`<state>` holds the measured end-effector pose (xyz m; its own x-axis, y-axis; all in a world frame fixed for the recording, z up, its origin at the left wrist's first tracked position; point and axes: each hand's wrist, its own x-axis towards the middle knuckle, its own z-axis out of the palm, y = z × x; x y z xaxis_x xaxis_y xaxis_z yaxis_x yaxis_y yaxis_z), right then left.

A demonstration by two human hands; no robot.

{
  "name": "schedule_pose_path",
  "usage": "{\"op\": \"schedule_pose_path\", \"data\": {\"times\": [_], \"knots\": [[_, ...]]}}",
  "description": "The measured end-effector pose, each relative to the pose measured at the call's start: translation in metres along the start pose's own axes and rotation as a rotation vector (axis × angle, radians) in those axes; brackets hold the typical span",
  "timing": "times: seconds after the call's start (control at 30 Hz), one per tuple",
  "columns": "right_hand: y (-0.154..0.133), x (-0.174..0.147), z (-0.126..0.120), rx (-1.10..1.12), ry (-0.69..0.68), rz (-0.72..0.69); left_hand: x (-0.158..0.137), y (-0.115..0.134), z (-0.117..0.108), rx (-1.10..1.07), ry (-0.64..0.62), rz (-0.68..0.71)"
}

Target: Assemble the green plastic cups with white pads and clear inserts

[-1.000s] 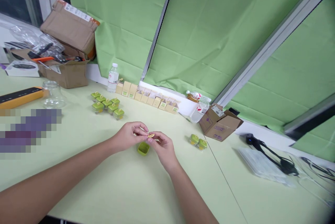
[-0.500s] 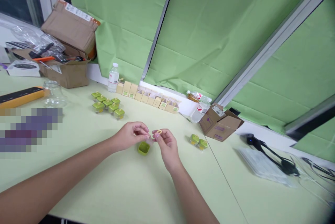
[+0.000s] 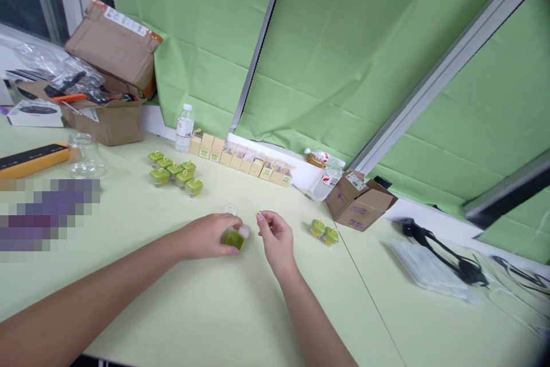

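Note:
My left hand is closed round a small green square lid, hollow side up, low over the table. Beside it, near the fingertips, shows a small pale pinkish piece; whether the hand touches it I cannot tell. Just behind that hand stands a small clear container, partly covered by the fingers. To the right, my right hand is raised in a pinch, holding a small yellow ring mostly hidden by thumb and finger.
Several green-lidded clear containers sit at left; two more at right. Small cardboard boxes line the back, between a water bottle and lying bottles. An open carton, a glass jar and a power strip stand around.
My left hand has left the spot beside my right fingers and come down onto the green lid, uncovering the clear container behind. The ring is now more hidden in my right pinch.

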<state>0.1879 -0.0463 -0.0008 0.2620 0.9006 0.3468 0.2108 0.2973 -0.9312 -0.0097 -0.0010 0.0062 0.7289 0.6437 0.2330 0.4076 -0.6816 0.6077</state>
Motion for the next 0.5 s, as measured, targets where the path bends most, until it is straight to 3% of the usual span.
{"op": "schedule_pose_path", "data": {"times": [0.3,0.5], "knots": [[-0.0013,-0.0051,0.0000,-0.213,-0.082,-0.115,-0.0015,0.0014,-0.0025,0.018,-0.064,-0.040],[-0.0035,-0.0085,-0.0017,-0.346,-0.184,-0.245,-0.0004,0.0029,-0.0045,-0.033,0.015,0.101]]}}
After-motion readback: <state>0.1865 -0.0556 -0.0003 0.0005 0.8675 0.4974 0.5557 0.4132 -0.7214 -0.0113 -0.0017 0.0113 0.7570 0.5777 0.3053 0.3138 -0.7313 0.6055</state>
